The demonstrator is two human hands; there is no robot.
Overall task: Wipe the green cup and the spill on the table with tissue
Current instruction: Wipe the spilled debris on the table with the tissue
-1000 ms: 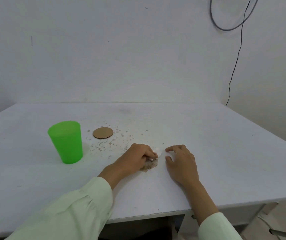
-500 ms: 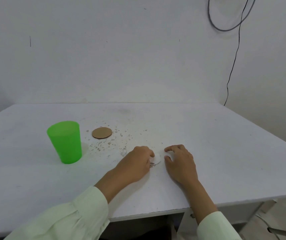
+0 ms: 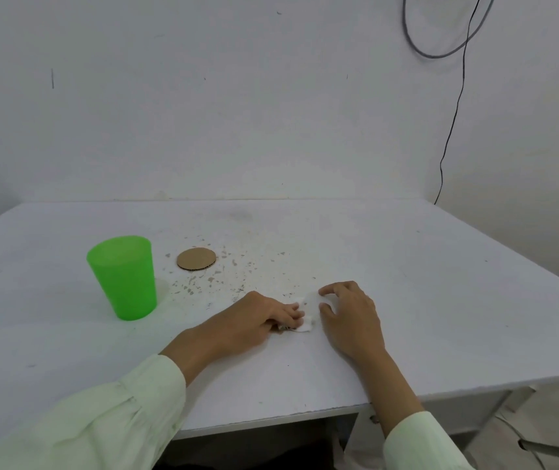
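- The left hand [image 3: 254, 317] presses flat with its fingers closed down on a small white tissue [image 3: 304, 323]; the right hand [image 3: 349, 313] rests just beside it, fingers spread and holding nothing.
- Most of the spill [image 3: 217, 283], brownish specks, lies beyond the left hand and toward the green cup [image 3: 122, 276]. A small wad, probably soiled underneath, may smear specks rather than lift them.
- The cup stands upright, well to the left of the left hand. A wide sweep that way could knock it over.
- Thin tissue may tear under hard rubbing.
- A cardboard disc [image 3: 196, 259] sits among the far specks and could slide.
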